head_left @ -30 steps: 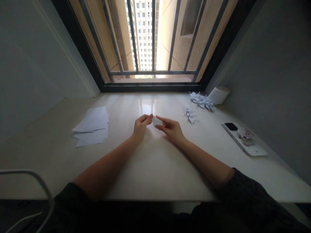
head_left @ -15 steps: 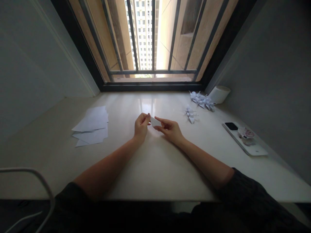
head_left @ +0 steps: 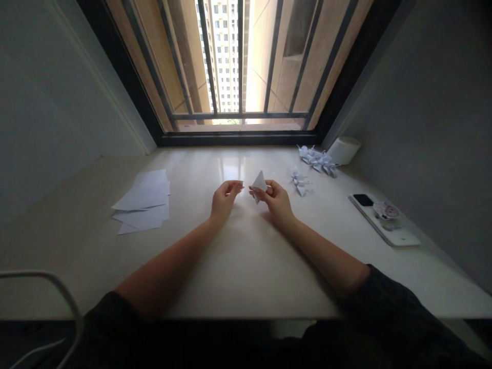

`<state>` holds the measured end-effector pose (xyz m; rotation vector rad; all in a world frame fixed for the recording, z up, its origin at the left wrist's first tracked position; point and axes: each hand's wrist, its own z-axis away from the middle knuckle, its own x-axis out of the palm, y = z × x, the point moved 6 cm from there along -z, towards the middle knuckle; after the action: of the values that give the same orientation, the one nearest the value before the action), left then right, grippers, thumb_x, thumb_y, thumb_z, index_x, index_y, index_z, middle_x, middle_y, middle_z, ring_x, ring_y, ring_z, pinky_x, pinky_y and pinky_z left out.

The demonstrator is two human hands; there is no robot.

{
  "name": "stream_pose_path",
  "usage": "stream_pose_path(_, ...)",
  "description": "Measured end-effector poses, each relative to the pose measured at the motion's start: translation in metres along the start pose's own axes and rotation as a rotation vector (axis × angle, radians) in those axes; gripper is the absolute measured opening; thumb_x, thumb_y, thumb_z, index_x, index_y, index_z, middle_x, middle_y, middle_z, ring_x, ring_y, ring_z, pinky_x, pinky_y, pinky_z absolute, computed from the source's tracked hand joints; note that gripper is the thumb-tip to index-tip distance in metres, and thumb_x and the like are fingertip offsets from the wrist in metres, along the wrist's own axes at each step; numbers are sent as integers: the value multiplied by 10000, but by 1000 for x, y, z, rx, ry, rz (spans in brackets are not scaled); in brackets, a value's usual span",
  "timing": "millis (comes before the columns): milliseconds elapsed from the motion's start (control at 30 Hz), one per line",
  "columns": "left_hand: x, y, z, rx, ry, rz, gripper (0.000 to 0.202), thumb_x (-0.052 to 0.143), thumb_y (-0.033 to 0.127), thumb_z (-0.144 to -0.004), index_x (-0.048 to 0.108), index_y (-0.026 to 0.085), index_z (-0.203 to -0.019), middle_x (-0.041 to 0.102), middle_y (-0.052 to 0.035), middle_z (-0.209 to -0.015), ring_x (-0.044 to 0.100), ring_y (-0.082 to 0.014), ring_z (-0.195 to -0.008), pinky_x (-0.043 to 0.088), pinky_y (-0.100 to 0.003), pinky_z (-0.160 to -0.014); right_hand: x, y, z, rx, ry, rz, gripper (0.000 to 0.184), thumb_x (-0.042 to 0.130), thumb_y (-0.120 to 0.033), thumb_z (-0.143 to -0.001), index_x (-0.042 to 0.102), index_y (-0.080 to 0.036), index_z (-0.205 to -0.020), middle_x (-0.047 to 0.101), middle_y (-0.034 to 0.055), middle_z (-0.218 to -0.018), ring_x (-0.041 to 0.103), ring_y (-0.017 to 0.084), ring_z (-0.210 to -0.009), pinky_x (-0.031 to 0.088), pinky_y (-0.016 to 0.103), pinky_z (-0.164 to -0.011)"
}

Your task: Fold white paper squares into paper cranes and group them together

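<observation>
The paper [head_left: 259, 180] is near the frame's centre, gripped in the fingers of your right hand [head_left: 280, 200]. Your left hand [head_left: 223, 201] is apart from it, just left; whether its fingers are closed, I cannot tell. Folded figures [head_left: 315, 161] lie upper right, sheets [head_left: 144, 189] at left.

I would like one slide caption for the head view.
Right hand holds folded paper, left hand nearby, by a barred window.

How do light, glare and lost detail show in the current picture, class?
Head view: the daylit window is overexposed near its middle; head view: glare brightens the counter near the window; head view: dark sleeves sink into shadow; head view: creases in the folded paper barely show.
</observation>
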<state>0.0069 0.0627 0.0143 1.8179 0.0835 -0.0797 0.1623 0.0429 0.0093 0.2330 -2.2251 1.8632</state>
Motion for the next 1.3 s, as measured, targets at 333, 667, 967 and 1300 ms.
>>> stream_pose_path(333, 16, 17, 15, 217, -182, -437, 272, 607, 482, -764, 687, 223, -765, 699, -15, -818, 614, -166, -762, 432, -272, -728, 11, 9, 1, 127, -62, -162, 332, 754, -410, -625, 633, -201, -853, 716, 57, -966, 652, 207, -899, 484, 344, -834)
stream_pose_path(667, 14, 8, 11, 121, -189, -323, 292, 540, 456, -814, 665, 209, -722, 691, -20, -749, 588, -144, -643, 416, -242, -626, -20, -4, -12, -28, 98, 121, 304, 658, -474, -702, 705, -201, -827, 693, 35, -823, 620, 151, -764, 486, 295, -728)
stream_pose_path(967, 11, 8, 7, 99, -134, -136, 335, 578, 487, -778, 667, 170, -716, 646, -6, -679, 582, -137, -658, 451, -246, -648, -7, -4, -3, 16, 57, 110, 269, 718, -440, -647, 707, -187, -738, 688, 32, -715, 609, 141, -679, 480, 297, -702)
stream_pose_path(1300, 16, 6, 7, 23, -194, 49, 325, 625, 482, -740, 670, 160, -717, 641, -16, -679, 611, -138, -634, 539, -282, -658, -15, -11, -10, -34, 50, 192, 292, 716, -454, -651, 697, -177, -743, 680, 33, -656, 605, 145, -642, 449, 286, -642)
